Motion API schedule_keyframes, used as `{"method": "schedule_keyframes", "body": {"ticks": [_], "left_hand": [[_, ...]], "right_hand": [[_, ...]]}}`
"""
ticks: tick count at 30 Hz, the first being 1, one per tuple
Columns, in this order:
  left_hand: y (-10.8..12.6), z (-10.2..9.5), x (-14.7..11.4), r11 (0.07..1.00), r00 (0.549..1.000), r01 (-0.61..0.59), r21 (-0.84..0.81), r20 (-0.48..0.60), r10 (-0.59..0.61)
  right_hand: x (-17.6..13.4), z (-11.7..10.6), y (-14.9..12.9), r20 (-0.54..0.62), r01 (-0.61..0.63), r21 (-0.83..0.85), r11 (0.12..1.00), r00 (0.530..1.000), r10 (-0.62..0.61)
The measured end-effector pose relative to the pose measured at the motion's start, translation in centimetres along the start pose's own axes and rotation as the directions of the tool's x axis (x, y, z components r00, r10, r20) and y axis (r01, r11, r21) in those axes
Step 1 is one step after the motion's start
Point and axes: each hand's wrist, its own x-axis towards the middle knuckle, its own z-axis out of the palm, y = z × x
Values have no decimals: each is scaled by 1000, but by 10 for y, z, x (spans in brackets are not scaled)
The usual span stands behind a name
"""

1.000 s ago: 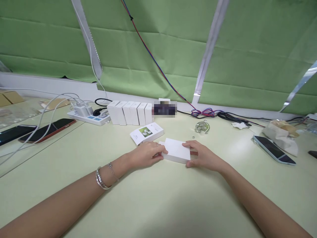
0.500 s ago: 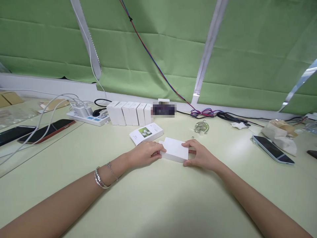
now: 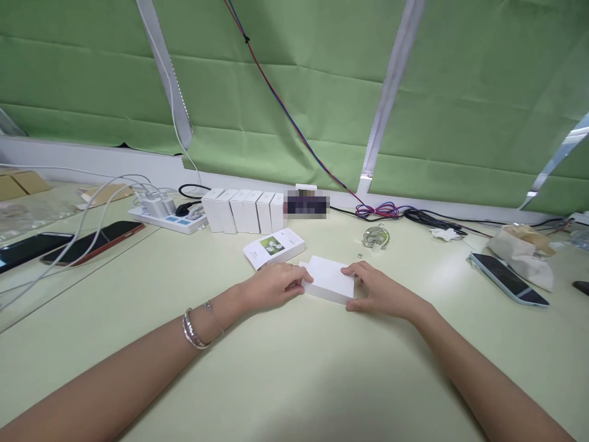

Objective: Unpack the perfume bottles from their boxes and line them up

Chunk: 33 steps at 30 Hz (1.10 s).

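A plain white box (image 3: 330, 277) lies flat on the pale table between my hands. My left hand (image 3: 276, 285) pinches its left end, where a narrower white part sticks out. Around the right end of the box, my right hand (image 3: 375, 290) has its thumb at the near corner and its fingers on top. Just behind my left hand is a white printed box sleeve (image 3: 275, 247) with a flower picture. A round clear glass ornament (image 3: 376, 236) sits beyond my right hand, with a small clear piece (image 3: 359, 256) in front of it.
Several white boxes (image 3: 243, 212) stand in a row at the back, beside a blurred-out dark item (image 3: 307, 205). A power strip (image 3: 170, 220) with chargers and phones (image 3: 94, 242) are at left. On the right lie another phone (image 3: 508, 280), a cloth pouch (image 3: 519, 255) and coiled cables (image 3: 432, 220).
The whole view has shifted slightly. Both hands keep their hold on the white box, which lies in nearly the same place; my right thumb has moved slightly along the near corner.
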Motion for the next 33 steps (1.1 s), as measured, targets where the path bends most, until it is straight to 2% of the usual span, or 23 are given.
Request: {"method": "schedule_keyframes", "body": {"ticks": [5, 11, 15, 21, 23, 25, 28, 30, 31, 33], "left_hand": [[1, 0, 1, 1000, 1000, -4, -1, -9, 4], [-1, 1, -1, 1000, 999, -22, -14, -26, 22], [0, 0, 0, 999, 999, -20, -25, -36, 19], [6, -1, 0, 995, 998, 65, -78, -13, -67], [6, 0, 1, 985, 989, 104, -137, -86, -116], [5, 1, 1, 968, 951, 135, -213, -247, -187], [3, 1, 1, 904, 821, 144, -402, -461, -336], [4, -1, 0, 814, 771, 97, -573, -474, -426], [6, -3, -1, 744, 776, 61, -665, -437, -455], [12, -6, -4, 567, 846, -20, -823, -317, -430]], "right_hand": [[-1, 0, 3, 10, 22, 13, 1000, 1000, -22], [3, 6, 8, -42, 79, 66, 995, 996, -77], [4, 7, 8, -73, 78, 87, 993, 995, -72], [4, 6, 6, -84, 49, 98, 994, 996, -41], [5, 5, 7, -109, 54, 120, 991, 993, -41], [6, 2, 10, -162, 58, 156, 986, 986, -32], [7, 0, 13, -265, 58, 276, 959, 964, 18], [8, 2, 12, -331, 123, 401, 908, 943, 18], [9, 4, 9, -366, 185, 460, 868, 931, -4], [14, 13, 0, -420, 314, 552, 773, 905, -67]]}}
